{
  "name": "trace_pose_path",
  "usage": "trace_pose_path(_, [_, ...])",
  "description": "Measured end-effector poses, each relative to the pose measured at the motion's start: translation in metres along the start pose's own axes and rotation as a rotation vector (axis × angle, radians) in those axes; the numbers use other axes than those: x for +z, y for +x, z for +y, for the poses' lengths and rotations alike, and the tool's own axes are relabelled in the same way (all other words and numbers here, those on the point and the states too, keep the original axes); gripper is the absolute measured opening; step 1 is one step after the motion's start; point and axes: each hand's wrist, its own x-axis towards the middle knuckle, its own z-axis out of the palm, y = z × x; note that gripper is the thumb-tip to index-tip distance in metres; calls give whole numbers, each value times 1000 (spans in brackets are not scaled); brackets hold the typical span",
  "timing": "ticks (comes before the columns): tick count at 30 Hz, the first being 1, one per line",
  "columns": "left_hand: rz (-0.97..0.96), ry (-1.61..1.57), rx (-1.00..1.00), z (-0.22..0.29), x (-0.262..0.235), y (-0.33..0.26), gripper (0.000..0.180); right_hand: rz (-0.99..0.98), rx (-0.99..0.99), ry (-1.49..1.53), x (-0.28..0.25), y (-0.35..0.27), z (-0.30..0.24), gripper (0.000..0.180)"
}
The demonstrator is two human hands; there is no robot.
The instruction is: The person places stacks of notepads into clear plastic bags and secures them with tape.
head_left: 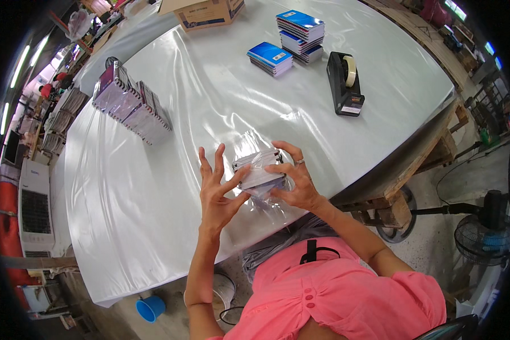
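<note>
In front of me, near the table's front edge, lies a small stack of spiral notebooks (262, 177) inside a clear plastic bag (268, 195). My left hand (219, 195) grips the bag's left side, thumb and index finger bent in, its other fingers raised. From the right, my right hand (298, 184) pinches the loose plastic between thumb and fingers; a ring shows on one finger. The near end of the bag is crumpled, and the notebooks' edges face up toward me.
Plastic-wrapped notebook stacks (131, 105) stand at the left. Blue spiral notebooks (302, 31) are piled at the back, beside a black tape dispenser (345, 85). A cardboard box (207, 11) sits at the far edge. White plastic sheeting (136, 198) covers the table; a fan (481, 235) stands right.
</note>
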Motion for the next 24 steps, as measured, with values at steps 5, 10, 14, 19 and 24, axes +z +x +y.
trace_pose_path(5, [176,-127,-110,3,18,-9,57,26,-26,-43,0,5,0,33])
trace_pose_path(10, [152,-101,-83,0,17,-14,51,28,20,0,1,9,-9,24])
trace_pose_path(14, [21,5,-54,-1,2,-6,38,33,153,121,1,14,-14,17])
trace_pose_path(19, [-102,62,-26,3,-13,11,30,32,221,143,-2,19,-18,14])
trace_pose_path(24, [-190,-11,-31,0,-19,24,28,28,267,74,-4,26,-27,13])
